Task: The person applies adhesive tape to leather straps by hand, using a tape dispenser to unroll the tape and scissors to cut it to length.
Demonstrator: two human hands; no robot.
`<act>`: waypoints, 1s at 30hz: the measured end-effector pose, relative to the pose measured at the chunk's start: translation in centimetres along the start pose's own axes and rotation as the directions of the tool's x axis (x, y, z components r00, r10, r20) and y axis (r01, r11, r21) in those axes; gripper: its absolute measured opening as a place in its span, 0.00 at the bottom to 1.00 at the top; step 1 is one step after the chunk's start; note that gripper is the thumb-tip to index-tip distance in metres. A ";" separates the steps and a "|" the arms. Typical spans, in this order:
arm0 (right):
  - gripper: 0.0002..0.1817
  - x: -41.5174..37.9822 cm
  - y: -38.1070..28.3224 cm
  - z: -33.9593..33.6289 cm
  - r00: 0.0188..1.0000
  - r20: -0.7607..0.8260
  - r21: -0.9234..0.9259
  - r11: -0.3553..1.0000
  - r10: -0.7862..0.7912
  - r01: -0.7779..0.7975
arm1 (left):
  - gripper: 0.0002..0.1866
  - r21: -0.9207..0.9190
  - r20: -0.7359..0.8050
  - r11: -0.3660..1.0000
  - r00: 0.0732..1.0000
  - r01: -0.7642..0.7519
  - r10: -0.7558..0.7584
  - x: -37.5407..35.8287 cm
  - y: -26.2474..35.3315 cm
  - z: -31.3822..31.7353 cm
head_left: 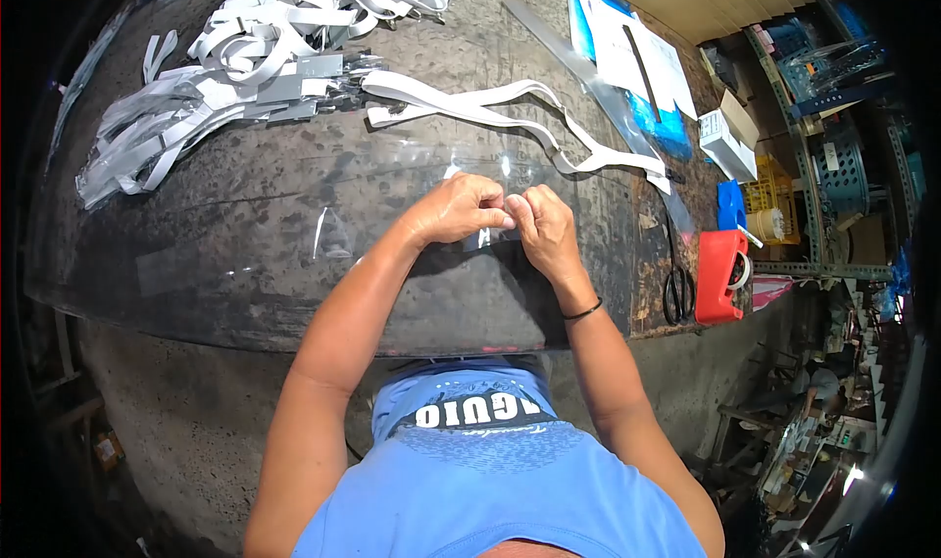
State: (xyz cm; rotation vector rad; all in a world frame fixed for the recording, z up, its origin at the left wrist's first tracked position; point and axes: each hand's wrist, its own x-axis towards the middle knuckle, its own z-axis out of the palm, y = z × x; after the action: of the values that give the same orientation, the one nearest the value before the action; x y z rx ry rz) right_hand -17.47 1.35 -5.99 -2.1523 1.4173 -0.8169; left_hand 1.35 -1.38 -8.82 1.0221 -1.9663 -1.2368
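Note:
Both hands are over the dark worktable, with fingers pinched together on a thin clear plastic bag [482, 239]. My left hand [457, 209] is closed, its thumb and fingertips at the bag's edge. Beside it, almost touching, my right hand [547, 229] is also closed on the plastic. Most of the bag is hard to make out because of its transparency and the glare. Just beyond the hands lies a long white strap [613, 156], looped and crossed over itself, with a dark end at the right. Another clear plastic piece [334, 237] lies flat left of my left hand.
White straps [255, 44] are heaped at the back left, near bagged straps [147, 142]. A long clear ruler-like strip [588, 68] lies by papers [637, 53] on blue plastic. Scissors [676, 293], a red tape dispenser [718, 279] and a white box [727, 145] sit at the right.

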 end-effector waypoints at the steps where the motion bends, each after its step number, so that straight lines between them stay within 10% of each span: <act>1: 0.10 0.0 0.2 0.0 1.000 0.002 -0.001 1.000 -0.001 0.001 | 0.12 -0.001 -0.002 1.000 1.000 0.000 0.000 0.0 0.0 0.1; 6: 0.10 0.0 0.9 -0.4 0.993 0.072 0.353 0.928 0.097 -0.117 | 0.12 -0.149 -0.050 0.989 0.999 -0.010 0.002 -0.1 0.0 0.2; 18: 0.12 -0.1 0.6 0.5 0.994 -0.025 0.026 0.994 0.109 -0.109 | 0.11 -0.170 -0.055 0.984 0.997 -0.055 0.046 -0.1 0.0 0.2; 20: 0.14 0.0 1.1 1.2 0.993 -0.038 0.414 0.906 0.111 -0.085 | 0.11 -0.162 -0.045 0.987 0.999 -0.013 0.006 -0.1 0.1 -0.1; 30: 0.12 -0.1 0.1 0.7 0.991 -0.033 0.057 0.990 0.132 -0.130 | 0.11 -0.174 -0.033 0.984 0.999 0.032 -0.038 -0.3 0.6 -0.4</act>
State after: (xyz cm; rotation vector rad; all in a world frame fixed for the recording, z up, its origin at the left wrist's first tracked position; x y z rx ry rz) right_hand -17.10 1.44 -6.65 -1.9898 1.5192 -0.8391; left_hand 1.70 -1.19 -8.15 0.9871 -1.7852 -1.3729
